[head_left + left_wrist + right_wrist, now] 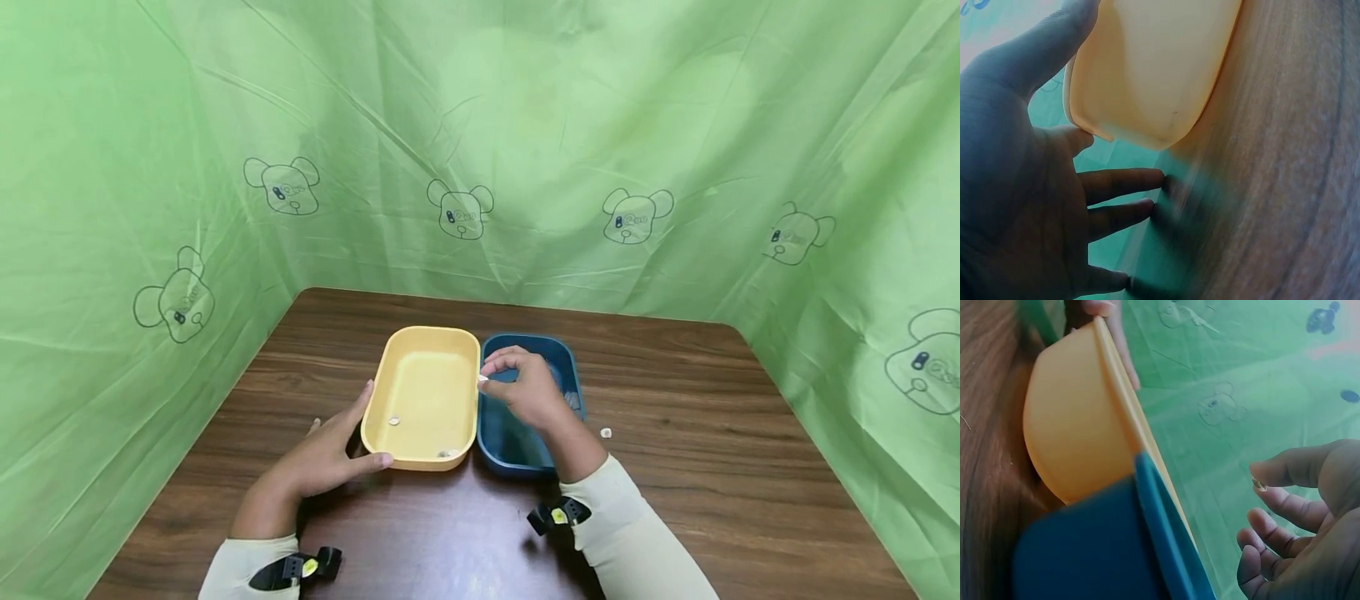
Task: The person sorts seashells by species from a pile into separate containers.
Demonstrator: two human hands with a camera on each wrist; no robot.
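Note:
My left hand [330, 454] rests against the near left corner of a yellow tray [426, 333], its thumb at the front rim and its straight fingers spread along the left side. In the left wrist view the other fingertips [1147, 206] reach down beside the tray. My right hand [528, 392] pinches a small whitish shell-like piece [1259, 483] between thumb and index finger, above the blue tray [517, 468] and close to the rim it shares with the yellow one. Small pale pieces [393, 421] lie in the yellow tray.
A small whitish piece [606, 433] lies on the brown wooden table [675, 500] right of the blue tray. Greyish pieces [573, 400] show at the blue tray's right side. A green curtain [525, 100] with bear-face drawings hangs around the back and sides.

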